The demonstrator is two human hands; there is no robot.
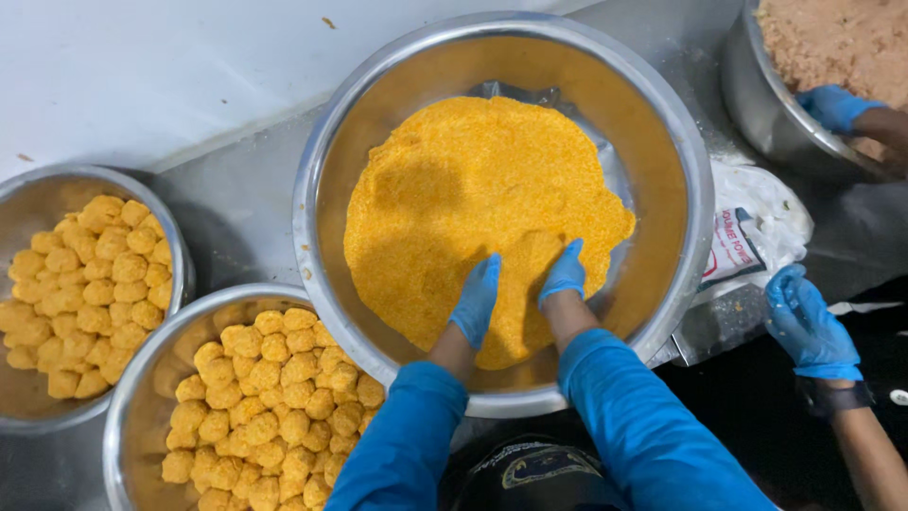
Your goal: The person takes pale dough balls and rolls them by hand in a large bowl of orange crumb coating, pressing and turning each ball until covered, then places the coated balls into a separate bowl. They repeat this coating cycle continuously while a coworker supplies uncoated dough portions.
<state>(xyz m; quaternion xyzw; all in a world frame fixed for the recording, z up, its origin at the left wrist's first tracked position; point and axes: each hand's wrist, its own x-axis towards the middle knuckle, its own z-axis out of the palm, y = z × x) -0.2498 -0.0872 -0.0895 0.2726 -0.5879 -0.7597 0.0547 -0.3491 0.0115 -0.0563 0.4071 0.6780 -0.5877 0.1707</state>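
A big steel bowl (681,189) holds a mound of orange-yellow crumbs (473,199). My left hand (475,301) and my right hand (564,273), both in blue gloves, press into the near edge of the crumbs, close together, fingers curled down. Whether they enclose anything under the crumbs is hidden. Blue sleeves cover both my forearms.
Two steel bowls at the left, one at the far left (24,194) and one nearer me (128,397), are piled with crumb-coated balls. At the right another person's blue-gloved hands (809,326) work near a white bag (757,237) and a bowl of pinkish mince (757,104).
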